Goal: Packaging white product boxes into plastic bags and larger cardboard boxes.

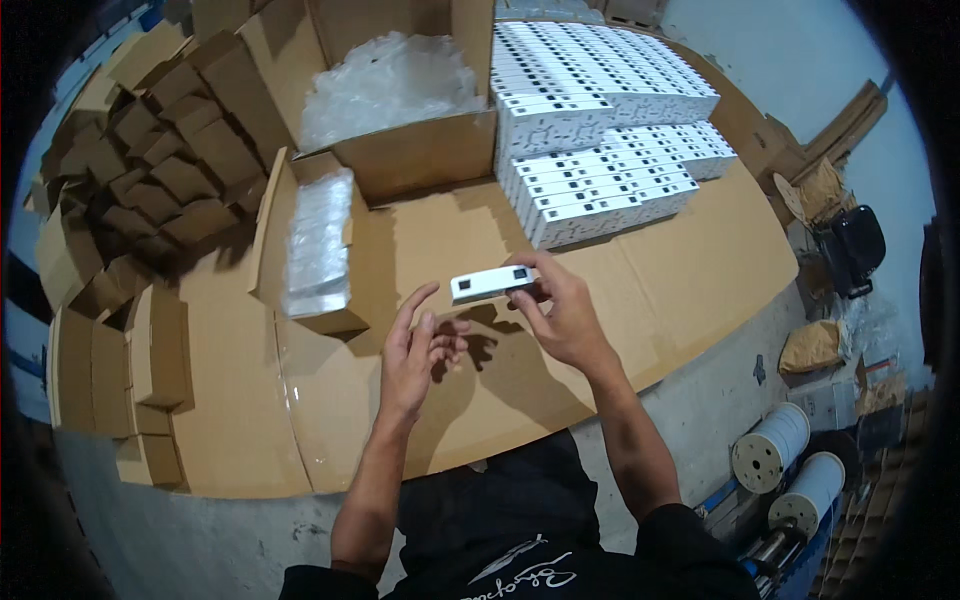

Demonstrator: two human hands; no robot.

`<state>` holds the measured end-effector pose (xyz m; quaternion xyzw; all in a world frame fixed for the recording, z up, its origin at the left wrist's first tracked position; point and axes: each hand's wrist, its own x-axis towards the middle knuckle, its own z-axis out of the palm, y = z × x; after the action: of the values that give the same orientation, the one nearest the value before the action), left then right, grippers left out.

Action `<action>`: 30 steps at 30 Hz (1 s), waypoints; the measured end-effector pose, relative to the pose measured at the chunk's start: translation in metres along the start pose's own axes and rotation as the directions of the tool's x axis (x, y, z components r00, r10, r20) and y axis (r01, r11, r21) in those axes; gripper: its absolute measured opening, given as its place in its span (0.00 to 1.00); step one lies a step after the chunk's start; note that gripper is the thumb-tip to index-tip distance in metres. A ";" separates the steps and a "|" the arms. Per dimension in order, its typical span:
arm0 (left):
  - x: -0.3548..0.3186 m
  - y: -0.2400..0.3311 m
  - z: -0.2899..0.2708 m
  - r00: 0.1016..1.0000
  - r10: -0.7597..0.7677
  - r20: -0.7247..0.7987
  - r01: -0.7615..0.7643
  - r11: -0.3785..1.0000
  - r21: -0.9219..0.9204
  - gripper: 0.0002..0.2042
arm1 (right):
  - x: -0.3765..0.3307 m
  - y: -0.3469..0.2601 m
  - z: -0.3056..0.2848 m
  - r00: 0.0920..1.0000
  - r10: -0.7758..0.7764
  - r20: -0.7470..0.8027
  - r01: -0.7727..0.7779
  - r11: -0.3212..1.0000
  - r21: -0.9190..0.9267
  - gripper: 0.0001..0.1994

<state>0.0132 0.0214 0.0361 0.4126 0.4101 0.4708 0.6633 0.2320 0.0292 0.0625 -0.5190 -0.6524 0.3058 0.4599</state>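
Observation:
Between thumb and fingers, my right hand grips one end of a slim white box with small black squares on it. The box is held above the cardboard-covered table, its other end pointing left. My left hand is just left of the box, fingers apart and holding nothing. Beyond my left hand stands an open brown carton filled with a row of clear plastic-wrapped packs. Stacks of similar white boxes stand at the back right.
A large open carton at the back holds clear plastic bags. Many open brown cartons crowd the left side. Cardboard covers the table. On the floor at right are cable spools and a black chair.

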 end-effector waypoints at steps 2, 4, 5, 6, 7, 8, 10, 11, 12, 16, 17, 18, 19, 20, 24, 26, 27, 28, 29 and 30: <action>0.010 -0.006 -0.013 1.000 -0.017 0.018 0.019 0.988 -0.156 0.17 | -0.001 0.004 0.022 0.999 -0.049 0.023 0.048 0.997 0.060 0.17; 0.018 -0.006 -0.022 0.999 0.003 -0.045 -0.006 0.998 -0.060 0.16 | 0.003 0.006 0.029 0.990 -0.122 0.074 0.112 0.985 0.128 0.17; 0.025 -0.008 -0.022 0.996 0.024 -0.089 -0.021 0.999 0.036 0.15 | 0.005 0.016 0.032 0.990 -0.123 0.071 0.113 0.986 0.122 0.17; 0.029 -0.007 -0.022 0.998 0.022 -0.062 -0.022 1.000 -0.001 0.12 | 0.008 0.027 0.039 0.991 -0.120 0.051 0.103 0.960 0.259 0.16; 0.036 -0.010 -0.023 0.998 0.027 -0.061 -0.027 1.000 -0.001 0.12 | 0.010 0.037 0.044 0.993 -0.115 0.033 0.093 0.916 0.390 0.16; 0.042 -0.016 -0.029 0.982 0.175 -0.073 -0.168 0.981 0.095 0.14 | 0.014 0.037 0.050 0.997 0.015 0.075 -0.048 0.888 0.457 0.13; 0.054 -0.023 -0.036 0.945 0.324 -0.053 -0.313 0.937 0.153 0.20 | 0.021 0.040 0.058 0.996 0.042 0.081 -0.074 0.883 0.463 0.12; 0.056 -0.025 -0.033 0.947 0.319 -0.046 -0.310 0.939 0.147 0.20 | 0.022 0.048 0.059 0.994 0.087 0.070 -0.109 0.883 0.457 0.11; 0.055 -0.024 -0.028 0.944 0.327 -0.055 -0.314 0.935 0.163 0.22 | 0.024 0.057 0.060 0.994 0.087 0.065 -0.107 0.884 0.456 0.11; 0.056 -0.026 -0.035 0.933 0.361 -0.011 -0.342 0.894 0.289 0.24 | 0.024 0.066 0.066 0.997 0.080 -0.018 -0.068 0.930 0.360 0.15; 0.057 -0.028 -0.038 0.908 0.419 0.024 -0.400 0.846 0.352 0.23 | 0.025 0.063 0.066 0.999 0.034 -0.039 -0.020 0.950 0.311 0.16; 0.057 -0.030 -0.042 0.913 0.408 0.020 -0.386 0.846 0.368 0.22 | 0.025 0.063 0.067 0.999 0.035 -0.038 -0.021 0.950 0.313 0.16; 0.057 -0.033 -0.044 0.913 0.407 0.018 -0.384 0.846 0.370 0.22 | 0.024 0.063 0.067 0.999 0.027 -0.037 -0.014 0.952 0.306 0.16; 0.057 -0.034 -0.043 0.919 0.394 0.020 -0.372 0.848 0.377 0.21 | 0.024 0.062 0.067 0.999 0.019 -0.038 -0.007 0.955 0.297 0.17; 0.057 -0.037 -0.046 0.936 0.352 0.024 -0.332 0.853 0.403 0.21 | 0.022 0.062 0.064 0.999 0.044 -0.015 -0.038 0.960 0.278 0.17; 0.057 -0.036 -0.046 0.933 0.357 0.039 -0.340 0.841 0.420 0.22 | 0.022 0.063 0.064 0.997 0.078 0.022 -0.081 0.954 0.290 0.17; 0.057 -0.034 -0.046 0.930 0.363 0.052 -0.348 0.829 0.437 0.23 | 0.021 0.063 0.065 0.997 0.078 0.023 -0.081 0.954 0.290 0.17; 0.055 -0.033 -0.046 0.930 0.363 0.052 -0.348 0.829 0.437 0.23 | 0.020 0.062 0.065 0.997 0.077 0.022 -0.080 0.953 0.292 0.18; 0.052 -0.028 -0.040 0.940 0.341 0.036 -0.324 0.848 0.419 0.24 | 0.019 0.062 0.063 0.997 0.077 0.017 -0.079 0.954 0.290 0.19; 0.052 -0.026 -0.036 0.948 0.318 0.021 -0.299 0.866 0.401 0.26 | 0.017 0.064 0.062 0.997 0.077 0.012 -0.077 0.955 0.287 0.19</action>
<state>-0.0016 0.0713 -0.0075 0.5883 0.4412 0.4863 0.4719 0.2000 0.0682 -0.0129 -0.4717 -0.5806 0.4153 0.5177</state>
